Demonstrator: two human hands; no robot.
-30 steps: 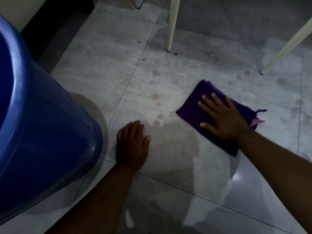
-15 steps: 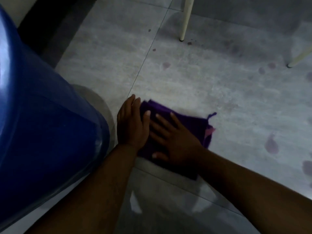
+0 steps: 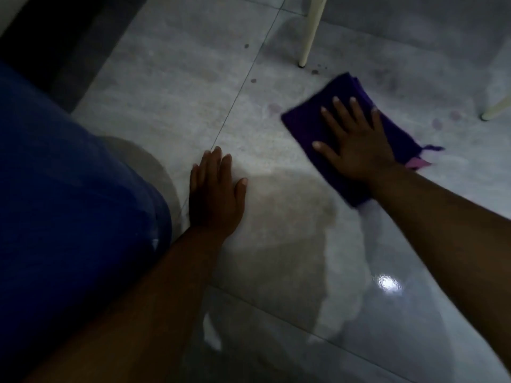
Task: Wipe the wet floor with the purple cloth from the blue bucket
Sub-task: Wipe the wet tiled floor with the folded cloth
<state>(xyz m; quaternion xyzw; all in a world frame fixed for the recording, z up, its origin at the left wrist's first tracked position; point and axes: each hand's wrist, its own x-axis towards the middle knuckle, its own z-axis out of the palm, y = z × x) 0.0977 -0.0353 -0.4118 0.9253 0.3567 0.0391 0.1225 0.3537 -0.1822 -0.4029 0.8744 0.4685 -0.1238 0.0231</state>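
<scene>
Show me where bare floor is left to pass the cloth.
Free: the tile between the left hand and the purple cloth under the right hand, and the tile above the blue bucket. Crowded: around the chair legs, upper right.

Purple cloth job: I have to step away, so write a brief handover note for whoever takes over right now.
Right hand: flat, fingers spread, pressing the purple cloth on the floor near the chair leg.
Left hand: flat on bare tile, bracing, beside the blue bucket.
Done: cloth is out and on the floor.
Left: pinkish spots beyond the cloth, and the glossy wet patch nearer you.
</scene>
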